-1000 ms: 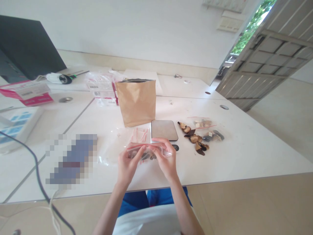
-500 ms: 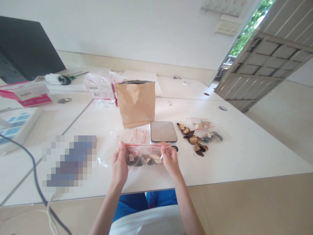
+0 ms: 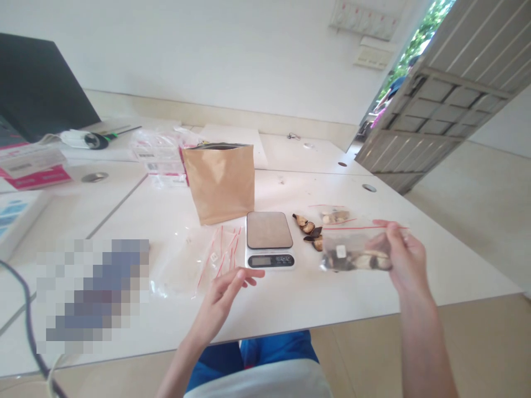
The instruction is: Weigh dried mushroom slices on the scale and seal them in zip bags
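Observation:
My right hand (image 3: 404, 260) holds a clear zip bag (image 3: 354, 251) with a red seal line and dark and pale pieces inside, lifted above the table at the right. Behind it lie loose brown pieces (image 3: 309, 228) and another small filled bag (image 3: 335, 215). My left hand (image 3: 226, 293) is open, fingers stretched toward a small digital scale (image 3: 269, 239), holding nothing. A stack of empty zip bags (image 3: 219, 254) lies just left of the scale. A brown paper bag (image 3: 219, 182) stands upright behind it.
White table (image 3: 332, 287) with its front edge near my body. A dark monitor (image 3: 37, 88), pink boxes (image 3: 35, 171) and packets (image 3: 160, 152) sit at the left and back. A blurred patch (image 3: 93, 293) covers part of the left table. An open door (image 3: 448, 99) is at the right.
Both hands held the filled bag in front of me; now my left hand has let go and my right hand has carried the bag to the right. The view shifted rightward.

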The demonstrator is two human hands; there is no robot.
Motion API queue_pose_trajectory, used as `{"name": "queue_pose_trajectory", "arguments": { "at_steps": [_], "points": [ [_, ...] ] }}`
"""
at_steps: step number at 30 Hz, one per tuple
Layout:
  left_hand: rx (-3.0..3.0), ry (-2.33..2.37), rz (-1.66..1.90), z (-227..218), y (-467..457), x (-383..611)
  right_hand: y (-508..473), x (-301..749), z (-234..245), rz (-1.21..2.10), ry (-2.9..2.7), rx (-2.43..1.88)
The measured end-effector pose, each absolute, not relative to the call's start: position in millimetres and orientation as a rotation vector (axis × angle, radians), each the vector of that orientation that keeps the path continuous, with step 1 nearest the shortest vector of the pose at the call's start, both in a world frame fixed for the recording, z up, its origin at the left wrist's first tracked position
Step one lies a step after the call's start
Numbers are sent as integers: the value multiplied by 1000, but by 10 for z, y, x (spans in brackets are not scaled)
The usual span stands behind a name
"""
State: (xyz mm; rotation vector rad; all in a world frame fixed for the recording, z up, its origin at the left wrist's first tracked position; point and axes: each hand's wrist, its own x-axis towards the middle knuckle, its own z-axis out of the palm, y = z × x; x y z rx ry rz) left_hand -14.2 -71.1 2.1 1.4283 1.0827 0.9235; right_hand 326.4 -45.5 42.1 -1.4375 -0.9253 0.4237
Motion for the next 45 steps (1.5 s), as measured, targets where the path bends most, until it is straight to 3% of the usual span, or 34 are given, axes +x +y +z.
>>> {"name": "queue_pose_trajectory", "arguments": {
  "at_steps": [5,9,12,16,21,24,28,36,45],
  "points": [
    [1373,1095,938,-62,-718,-134,-43,4217,366,467,-1029,-1825],
    [1362,1154,970,-54,-685,-157,92,4300,106,-193,-1200,-2001],
    [1382,1232,995,11,-617,-227,79,4108,-64,-372,-1560,-1815],
    [1502,1291,1091,196,-439,-344,115,3861,-268,-289,-1921,-1846],
    [1734,1325,1337,594,-143,-405,234,3726,-336,-378,-1767,-2083],
    [1935,1342,1626,890,63,-381,146,3564,-291,-515,-1728,-1949],
    [2181,1587,1776,1220,450,-329,-143,3232,-396,-320,-1933,-1703],
    [2028,1949,1573,1209,1362,-356,-315,3063,-637,-190,-2015,-1754],
    [1959,2087,1414,1154,1222,-388,-247,3089,-606,-113,-1915,-1685]
  ]
}}
